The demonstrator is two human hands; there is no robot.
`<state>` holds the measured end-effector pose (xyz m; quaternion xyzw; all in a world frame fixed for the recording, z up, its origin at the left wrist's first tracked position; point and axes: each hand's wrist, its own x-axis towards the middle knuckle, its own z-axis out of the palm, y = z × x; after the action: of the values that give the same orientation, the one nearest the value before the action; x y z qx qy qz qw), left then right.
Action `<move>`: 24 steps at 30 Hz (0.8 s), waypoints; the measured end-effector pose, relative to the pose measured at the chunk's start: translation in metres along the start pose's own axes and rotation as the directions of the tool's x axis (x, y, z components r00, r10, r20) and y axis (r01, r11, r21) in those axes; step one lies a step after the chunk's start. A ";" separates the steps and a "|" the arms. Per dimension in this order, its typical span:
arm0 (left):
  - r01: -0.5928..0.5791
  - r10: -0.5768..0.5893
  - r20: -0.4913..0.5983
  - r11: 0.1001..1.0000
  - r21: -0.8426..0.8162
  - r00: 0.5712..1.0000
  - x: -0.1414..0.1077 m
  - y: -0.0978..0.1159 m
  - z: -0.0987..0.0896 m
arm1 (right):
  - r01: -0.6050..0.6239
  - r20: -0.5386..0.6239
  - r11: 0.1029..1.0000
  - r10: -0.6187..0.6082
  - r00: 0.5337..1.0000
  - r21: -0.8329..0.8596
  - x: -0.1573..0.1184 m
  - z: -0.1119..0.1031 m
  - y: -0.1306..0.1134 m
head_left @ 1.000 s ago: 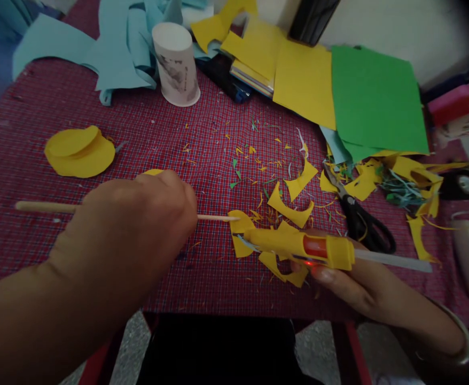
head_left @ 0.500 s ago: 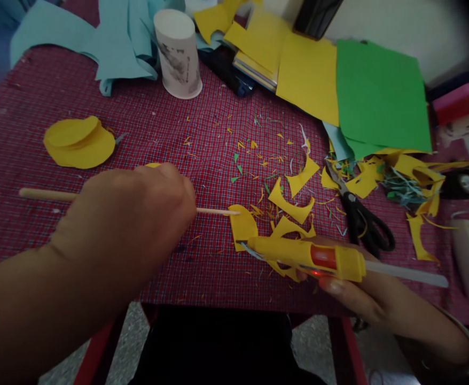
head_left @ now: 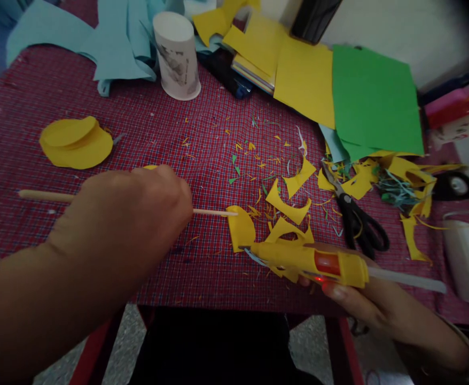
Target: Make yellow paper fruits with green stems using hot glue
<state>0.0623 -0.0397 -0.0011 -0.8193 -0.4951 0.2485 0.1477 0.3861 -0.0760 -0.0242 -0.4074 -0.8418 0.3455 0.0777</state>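
My left hand [head_left: 132, 214] is closed round a thin wooden stick [head_left: 46, 196], whose narrow tip lies over the edge of a yellow paper piece [head_left: 241, 230]. In my right hand [head_left: 354, 299] is a yellow glue gun [head_left: 306, 261], lying on its side with a red light showing and a pale glue stick [head_left: 406, 279] out of its back. The gun's nozzle is at the lower edge of that yellow piece; whether they touch I cannot tell. Round yellow paper pieces [head_left: 74, 147] lie stacked beyond my left hand.
Yellow offcuts [head_left: 286, 203] and black-handled scissors [head_left: 362, 224] lie beyond the glue gun. A paper cup [head_left: 177, 59] stands at the back, beside light blue sheets [head_left: 116, 45]. Green paper [head_left: 376, 101] and a dark phone [head_left: 315, 18] are at the back right.
The glue gun's nozzle has dropped slightly toward me. The stick stays in my left hand, almost still. The whole view has shifted a little.
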 end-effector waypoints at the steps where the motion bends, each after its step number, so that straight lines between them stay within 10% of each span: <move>1: 0.000 0.000 0.002 1.000 0.004 1.000 0.000 0.000 0.001 | -0.012 0.000 1.000 0.012 1.000 0.010 0.000 -0.001 0.000; 24: -0.017 0.021 -0.061 0.997 0.076 0.998 -0.001 -0.001 0.012 | 0.026 -0.083 0.999 -0.024 0.996 0.025 0.027 -0.006 -0.008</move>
<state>0.0540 -0.0400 -0.0105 -0.8251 -0.4728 0.2429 0.1916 0.3661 -0.0565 -0.0183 -0.4099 -0.8383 0.3381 0.1220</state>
